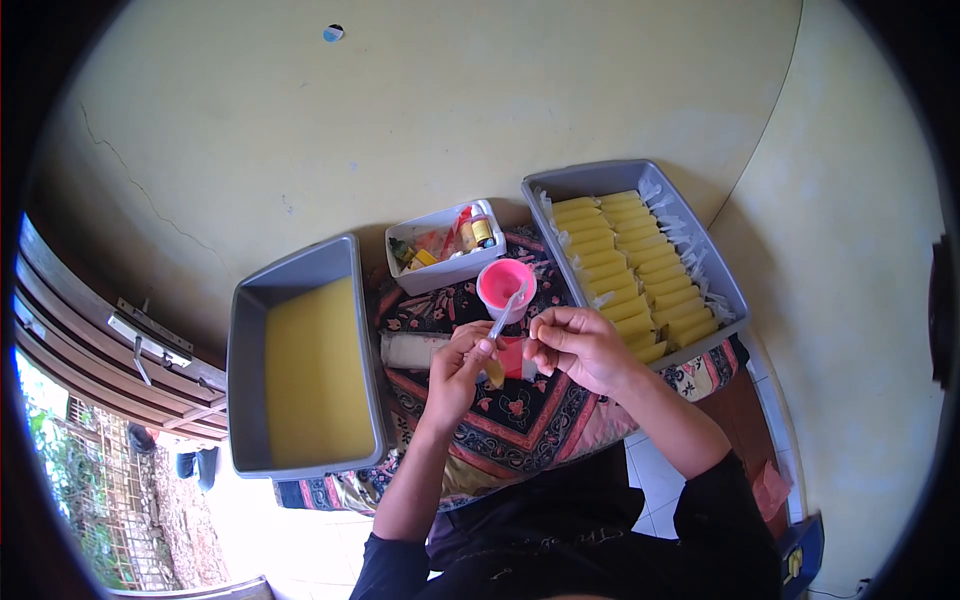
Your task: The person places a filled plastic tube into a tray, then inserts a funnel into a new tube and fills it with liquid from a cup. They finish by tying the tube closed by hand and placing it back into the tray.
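Bag [501, 326]: one, centre, tilted, neck up, yellow fill low. Left hand [462, 368]: thumb and fingers closed on it. Right hand [584, 350]: three o'clock, fingers curled; grip and contents, cannot tell. Pink cup [492, 304]: twelve. Yellow-filled tub [376, 400]: nine. Handling, advised: neck firm, filled end unsqueezed.

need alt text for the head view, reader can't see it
A person's left hand holds a clear plastic bag with yellow content, the right hand curled close beside it, above a patterned cloth. Left, a gray tub holds yellow liquid; right, another holds yellow packets.
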Tool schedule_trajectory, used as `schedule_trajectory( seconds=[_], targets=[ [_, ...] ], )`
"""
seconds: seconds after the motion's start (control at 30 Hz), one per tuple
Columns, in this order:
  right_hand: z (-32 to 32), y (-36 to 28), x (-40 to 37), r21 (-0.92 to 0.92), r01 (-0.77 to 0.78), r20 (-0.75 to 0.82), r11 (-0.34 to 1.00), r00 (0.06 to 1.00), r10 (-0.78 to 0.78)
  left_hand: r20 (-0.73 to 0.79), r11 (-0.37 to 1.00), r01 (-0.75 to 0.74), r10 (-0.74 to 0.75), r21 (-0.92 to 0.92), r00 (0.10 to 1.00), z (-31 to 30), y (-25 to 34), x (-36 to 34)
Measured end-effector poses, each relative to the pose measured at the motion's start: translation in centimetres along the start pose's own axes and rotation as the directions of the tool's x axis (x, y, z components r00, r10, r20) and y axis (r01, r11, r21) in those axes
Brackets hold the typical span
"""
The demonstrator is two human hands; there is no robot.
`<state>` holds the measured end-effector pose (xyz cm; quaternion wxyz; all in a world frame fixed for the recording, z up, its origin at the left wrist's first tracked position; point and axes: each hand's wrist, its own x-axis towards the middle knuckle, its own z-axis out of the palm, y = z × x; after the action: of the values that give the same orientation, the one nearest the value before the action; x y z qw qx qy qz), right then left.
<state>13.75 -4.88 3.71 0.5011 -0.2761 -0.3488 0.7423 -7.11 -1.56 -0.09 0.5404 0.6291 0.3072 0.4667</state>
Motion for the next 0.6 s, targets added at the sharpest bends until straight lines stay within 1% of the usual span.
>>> schedule_trajectory(
  seconds=[0.1,0.17,0.27,0.4,0.47,0.5,0.57,0.6],
  targets=[
    [0.1,-0.3,0.0,0.017,0.001,0.013,1.0,1.0,-0.001,0.021,1.0,-0.011,0.011,0.008,1.0,-0.2,0.0,0.0],
    [0.1,-0.1,0.1,-0.019,0.051,0.053,0.999,0.997,-0.05,0.032,0.999,-0.025,0.024,0.021,0.999,-0.2,0.0,0.0],
    [-0.7,0.6,0.4,-0.056,0.087,0.079,0.995,0.994,-0.082,0.032,1.0,0.005,-0.006,0.011,0.999,-0.2,0.1,-0.1],
    [0.1,0.2,0.2,-0.095,0.044,0.039,0.994,0.998,-0.04,0.054,1.0,0.008,-0.008,0.007,0.999,-0.1,0.1,-0.1],
    [0.4,0.0,0.2,-0.039,0.021,-0.001,0.999,1.0,-0.021,0.064,1.0,-0.004,0.005,-0.006,0.998,-0.1,0.1,0.0],
    [0.4,0.1,0.2,-0.039,0.021,0.0,0.999,1.0,-0.021,0.066,1.0,-0.011,0.011,0.003,0.998,0.0,0.1,-0.1],
    [0.1,0.4,0.3,-0.03,0.121,0.028,0.992,0.992,-0.12,0.069,1.0,-0.017,0.016,0.012,0.997,0.0,0.2,-0.1],
    [-0.2,0.4,0.4,-0.029,0.121,0.028,0.992,0.992,-0.121,0.07,1.0,-0.012,0.011,0.015,0.998,0.1,0.3,-0.1]
  ],
)
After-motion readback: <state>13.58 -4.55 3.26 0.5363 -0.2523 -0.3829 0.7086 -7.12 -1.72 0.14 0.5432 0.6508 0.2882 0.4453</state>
